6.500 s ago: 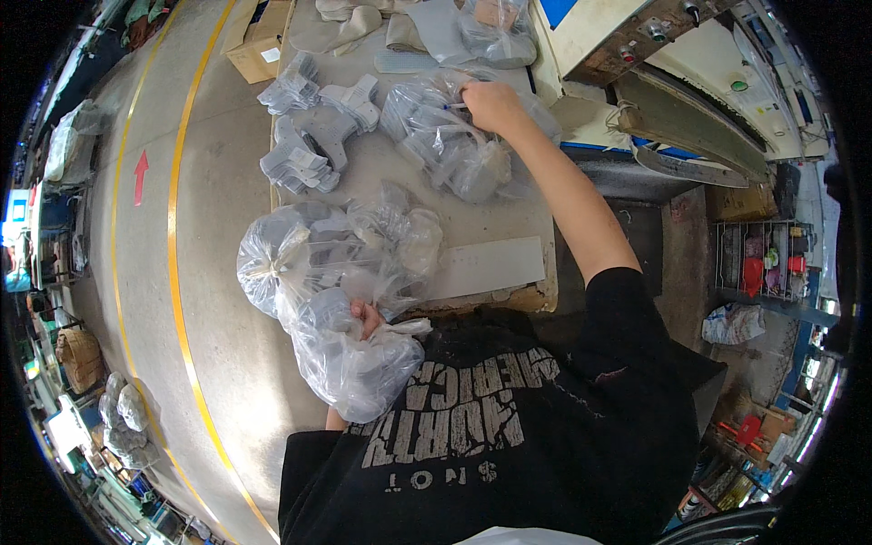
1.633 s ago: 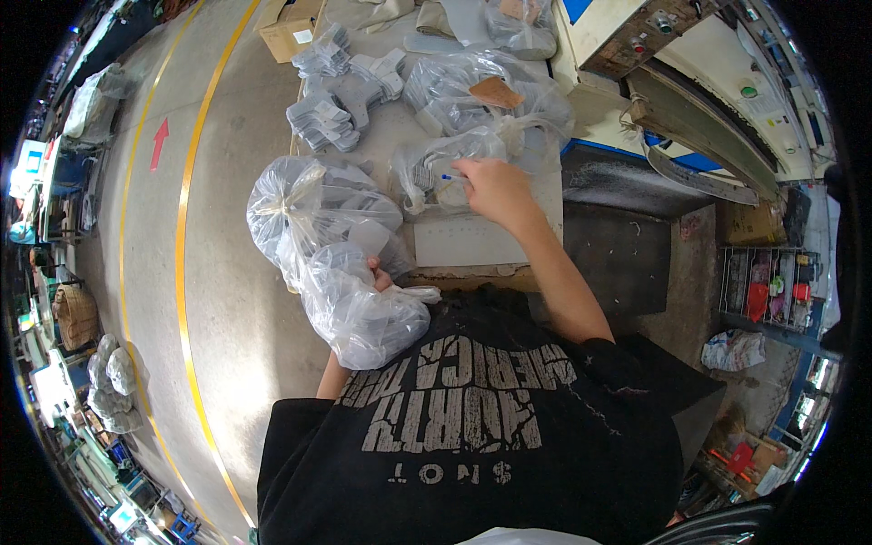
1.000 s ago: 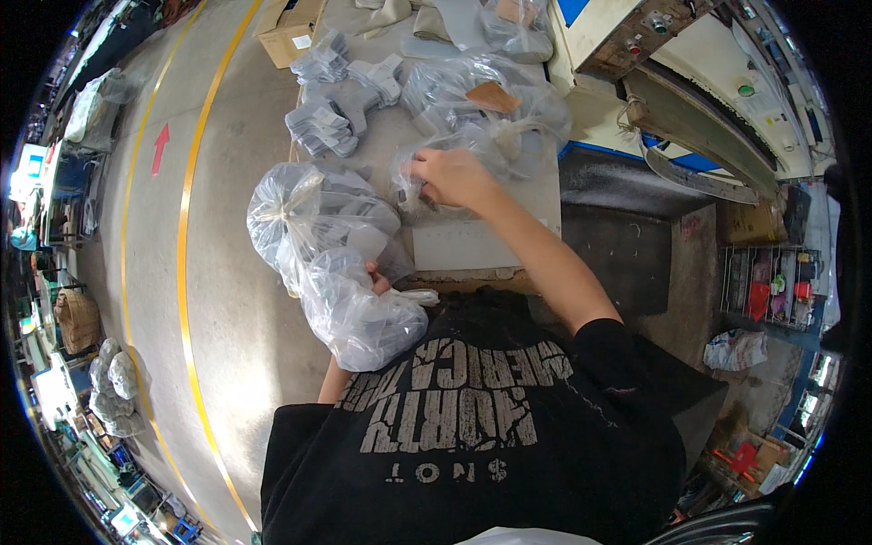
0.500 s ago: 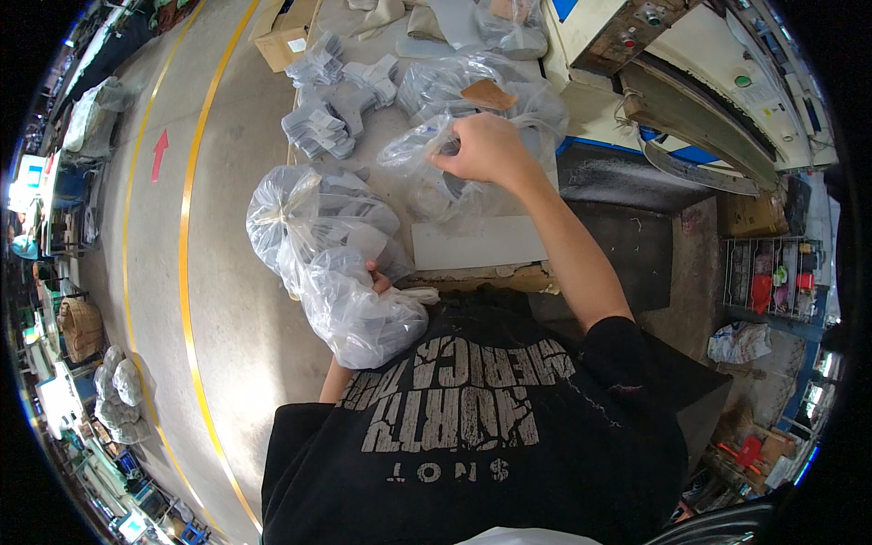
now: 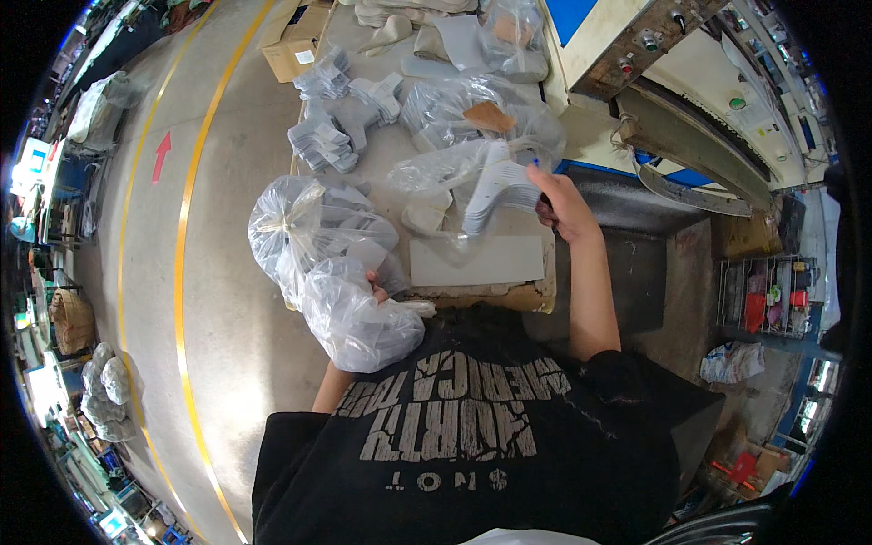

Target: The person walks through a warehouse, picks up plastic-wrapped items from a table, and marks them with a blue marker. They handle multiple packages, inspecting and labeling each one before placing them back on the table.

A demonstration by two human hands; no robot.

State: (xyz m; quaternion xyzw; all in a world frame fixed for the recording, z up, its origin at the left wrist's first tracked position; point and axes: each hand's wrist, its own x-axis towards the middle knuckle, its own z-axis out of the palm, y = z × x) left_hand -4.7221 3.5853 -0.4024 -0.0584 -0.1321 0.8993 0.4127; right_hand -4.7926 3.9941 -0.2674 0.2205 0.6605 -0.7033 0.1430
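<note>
My right hand [image 5: 565,207] grips a stack of light grey cut fabric pieces [image 5: 501,189], branched in outline, above the near right of the table. Behind the stack lies a crumpled clear plastic bag [image 5: 436,169]. My left hand [image 5: 375,287] is at a filled, tied clear plastic bag [image 5: 354,318] by the near left table edge; a few fingertips show over the plastic, closed on it, and the rest is hidden. Touching that bag is another knotted bag [image 5: 309,227] with grey pieces inside. A white rectangular board [image 5: 477,261] lies at the near table edge.
Bundles of grey pieces [image 5: 322,141] lie on the table's left side. Farther back sit a large clear bag [image 5: 436,109] with a brown scrap [image 5: 489,115] on it and an open cardboard box [image 5: 295,45]. A cream machine [image 5: 590,54] stands at the right.
My right hand has moved right and nearer, and a stack of grey pieces now shows in it, out of the clear bag. My left hand stays at its bag.
</note>
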